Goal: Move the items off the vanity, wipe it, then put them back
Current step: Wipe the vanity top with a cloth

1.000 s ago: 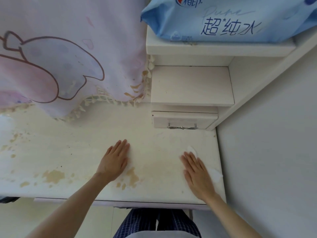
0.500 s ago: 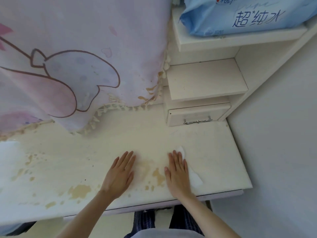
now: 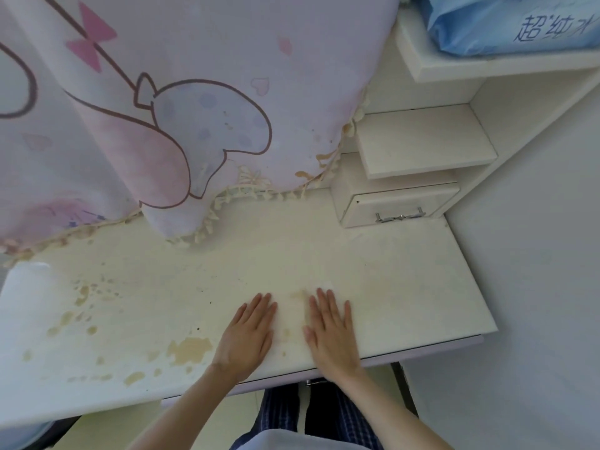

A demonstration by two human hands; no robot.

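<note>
Head view: both my hands lie flat, fingers straight, on the stained vanity top (image 3: 406, 287), left hand (image 3: 248, 336) just beside right hand (image 3: 331, 332), grasping nothing I can see.

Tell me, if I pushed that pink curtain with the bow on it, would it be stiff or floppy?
Probably floppy: the curtain hangs in soft folds and its fringed hem drapes onto the vanity top. It likely swings aside easily, then falls back.
</note>
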